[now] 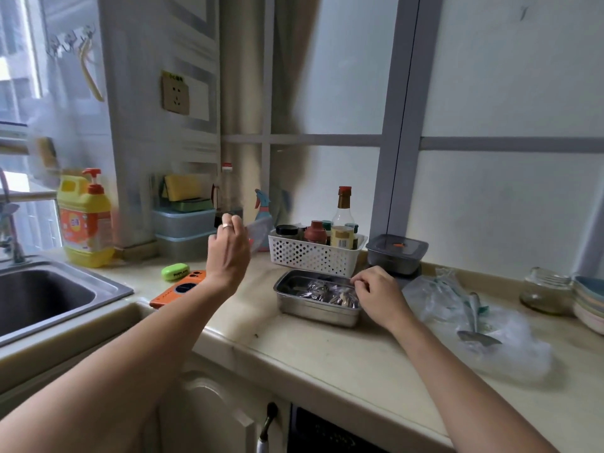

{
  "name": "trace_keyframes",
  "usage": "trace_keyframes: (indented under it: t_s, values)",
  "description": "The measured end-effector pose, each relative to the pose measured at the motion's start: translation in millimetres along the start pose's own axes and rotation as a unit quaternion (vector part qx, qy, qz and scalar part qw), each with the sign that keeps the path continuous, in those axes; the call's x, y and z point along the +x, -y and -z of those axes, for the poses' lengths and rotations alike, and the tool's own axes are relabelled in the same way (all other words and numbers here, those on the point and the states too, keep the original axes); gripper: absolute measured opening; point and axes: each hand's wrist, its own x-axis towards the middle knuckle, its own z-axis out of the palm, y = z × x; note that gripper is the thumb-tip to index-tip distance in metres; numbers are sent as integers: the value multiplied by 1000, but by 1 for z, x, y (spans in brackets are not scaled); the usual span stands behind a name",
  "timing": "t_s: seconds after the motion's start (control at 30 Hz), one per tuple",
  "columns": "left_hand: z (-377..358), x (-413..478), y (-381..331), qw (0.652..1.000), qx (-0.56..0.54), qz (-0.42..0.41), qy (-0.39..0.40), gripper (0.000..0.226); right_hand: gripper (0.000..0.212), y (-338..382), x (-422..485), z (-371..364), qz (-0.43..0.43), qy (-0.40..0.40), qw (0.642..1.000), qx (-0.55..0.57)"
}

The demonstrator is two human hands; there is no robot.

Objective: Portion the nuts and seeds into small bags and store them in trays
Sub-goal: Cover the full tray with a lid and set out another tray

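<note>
Steel tray [313,311], long axis left-right, bags [330,294] inside

Tray [313,310]: stainless metal, brushed, soft sheen on rim and walls. Small bags [330,294] inside: thin clear plastic, crinkled, glossy glints. Bench [327,354]: pale stone-like slab, smooth, faint gloss, few dark specks. Basket [313,256]: white plastic, perforated, matt. Sink [108,289]: brushed metal, dull shine. Detergent bottle [86,220]: yellow plastic, glossy, printed label. Jar [544,291]: clear glass, ridged neck. Loose film [510,358] on bench: clear plastic, crumpled, shiny. Spoon [477,336] on film: polished metal.
</note>
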Motion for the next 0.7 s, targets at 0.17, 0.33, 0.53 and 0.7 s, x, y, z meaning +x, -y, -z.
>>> trace_keyframes:
  t_s: [0.17, 0.33, 0.53, 0.7]
  values:
    - [40, 31, -26, 978, -168, 34, -118, 19, 19, 5, 1, 4, -4, -59, 998, 38]
    - [27, 45, -48, 919, -368, 125, 65, 27, 30, 20, -1, 14, -76, -109, 961, 244]
    - [-32, 8, -63, 857, -387, 207, 270, 37, 24, 10, -2, 11, -167, -60, 950, 255]
    - [-43, 6, -58, 874, -334, 210, 285, 13, 26, 4, 1, 5, -197, -70, 951, 227]
